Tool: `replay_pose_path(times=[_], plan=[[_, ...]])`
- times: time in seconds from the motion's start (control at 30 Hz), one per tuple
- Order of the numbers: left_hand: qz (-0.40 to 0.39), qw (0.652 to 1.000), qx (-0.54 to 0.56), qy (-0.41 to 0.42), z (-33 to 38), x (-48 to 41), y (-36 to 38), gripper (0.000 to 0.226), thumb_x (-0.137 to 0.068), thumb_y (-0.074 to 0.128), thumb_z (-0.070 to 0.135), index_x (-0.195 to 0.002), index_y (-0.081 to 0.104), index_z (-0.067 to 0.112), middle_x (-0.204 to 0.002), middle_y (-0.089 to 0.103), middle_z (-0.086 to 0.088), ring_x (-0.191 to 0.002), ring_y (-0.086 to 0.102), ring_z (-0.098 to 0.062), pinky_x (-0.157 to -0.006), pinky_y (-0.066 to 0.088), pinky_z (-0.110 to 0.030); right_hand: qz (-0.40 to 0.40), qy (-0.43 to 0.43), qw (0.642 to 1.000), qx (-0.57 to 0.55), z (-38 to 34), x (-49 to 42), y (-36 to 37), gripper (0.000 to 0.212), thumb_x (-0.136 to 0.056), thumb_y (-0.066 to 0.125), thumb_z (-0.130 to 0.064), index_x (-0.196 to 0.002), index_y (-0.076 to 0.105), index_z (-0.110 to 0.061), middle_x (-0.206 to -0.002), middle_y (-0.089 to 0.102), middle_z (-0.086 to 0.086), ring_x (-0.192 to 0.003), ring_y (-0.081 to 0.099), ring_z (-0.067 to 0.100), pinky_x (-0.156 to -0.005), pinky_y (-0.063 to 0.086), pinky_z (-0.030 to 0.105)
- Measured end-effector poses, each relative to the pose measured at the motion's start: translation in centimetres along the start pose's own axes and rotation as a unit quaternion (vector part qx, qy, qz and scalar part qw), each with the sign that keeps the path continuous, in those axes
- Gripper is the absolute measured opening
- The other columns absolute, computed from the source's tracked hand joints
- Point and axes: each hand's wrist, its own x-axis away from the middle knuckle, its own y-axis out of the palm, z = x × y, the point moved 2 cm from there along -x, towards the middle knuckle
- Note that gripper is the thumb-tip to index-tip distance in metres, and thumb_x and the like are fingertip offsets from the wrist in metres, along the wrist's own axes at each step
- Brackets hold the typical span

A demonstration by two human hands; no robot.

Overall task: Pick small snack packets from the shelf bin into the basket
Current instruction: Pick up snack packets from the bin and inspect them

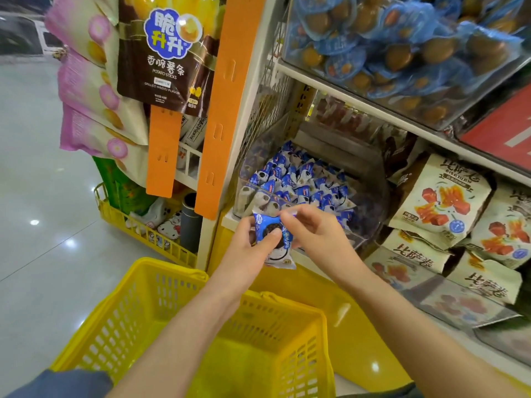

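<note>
- Centre of the frame: both hands are on one small blue-and-white snack packet (274, 239), the kind with a dark sandwich cookie printed on it.
- The left hand (247, 248) has it from the lower left, thumb pressed flat on the front. Looks like that hand is carrying it.
- The right hand (311, 234) is narrowed to a pinch on the packet's top edge, probably just steadying it or turning it over for a look.
- The packet sits just in front of the clear shelf bin (370, 216), slightly below its front lip, so it's out of the bin but not in the basket yet.
- The bin is still stuffed with the same blue packets (298, 179), standing more or less upright in rows, so plenty left to grab.
- The yellow basket (324, 334) takes up the bottom middle of the frame, right under the forearms, open side up. Handy spot, the packet only has to drop. I can't see anything lying in the bit of it that shows.
- Right side of the frame has cream snack bags (442, 199) stacked next to the bin, not part of this job.
</note>
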Motion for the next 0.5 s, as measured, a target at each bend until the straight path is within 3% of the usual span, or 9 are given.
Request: replay_pose_path(times=[0.1, 0.23, 0.4, 0.5], plan=[[0.001, 1.000, -0.030, 0.004, -0.3, 0.0, -0.2, 0.021, -0.091, 0.057, 0.024, -0.110, 0.049, 0.028, -0.109, 0.061, 0.001, -0.091, 0.061, -0.004, -0.052, 0.043, -0.003, 0.013, 0.053, 0.995, -0.084, 0.9, 0.4, 0.5, 0.028, -0.090, 0.057, -0.017, -0.099, 0.061, 0.009, -0.096, 0.064, 0.028, -0.077, 0.060, 0.018, -0.068, 0.054, 0.032], [-0.005, 0.997, -0.071, 0.023, -0.7, -0.3, -0.1, 0.019, -0.090, 0.058, 0.014, -0.098, 0.049, 0.029, -0.098, 0.062, 0.005, -0.075, 0.061, 0.007, -0.058, 0.045, -0.005, 0.016, 0.092, 0.988, -0.125, 2.1, 0.8, 0.8, 0.027, -0.090, 0.058, -0.019, -0.099, 0.062, 0.006, -0.097, 0.068, 0.022, -0.088, 0.066, 0.027, -0.070, 0.056, 0.029], [0.009, 0.998, -0.051, 0.029, -1.1, -0.5, 0.4, 0.019, -0.090, 0.054, 0.031, -0.104, 0.058, 0.018, -0.092, 0.065, -0.003, -0.070, 0.061, 0.002, -0.059, 0.045, -0.011, 0.030, 0.071, 0.993, -0.085, 2.7, 1.0, 0.4, 0.029, -0.089, 0.059, -0.026, -0.088, 0.063, 0.003, -0.088, 0.067, 0.023, -0.074, 0.063, 0.018, -0.060, 0.053, 0.024], [0.040, 0.998, -0.040, 0.022, -1.1, -0.5, 0.3, 0.027, -0.092, 0.050, 0.033, -0.100, 0.062, 0.010, -0.092, 0.069, -0.008, -0.081, 0.065, -0.009, -0.062, 0.049, -0.017, 0.000, 0.052, 0.996, -0.077, 2.7, 1.2, 0.3, 0.024, -0.089, 0.060, -0.022, -0.091, 0.065, 0.002, -0.089, 0.068, 0.020, -0.076, 0.063, 0.017, -0.061, 0.053, 0.023]])
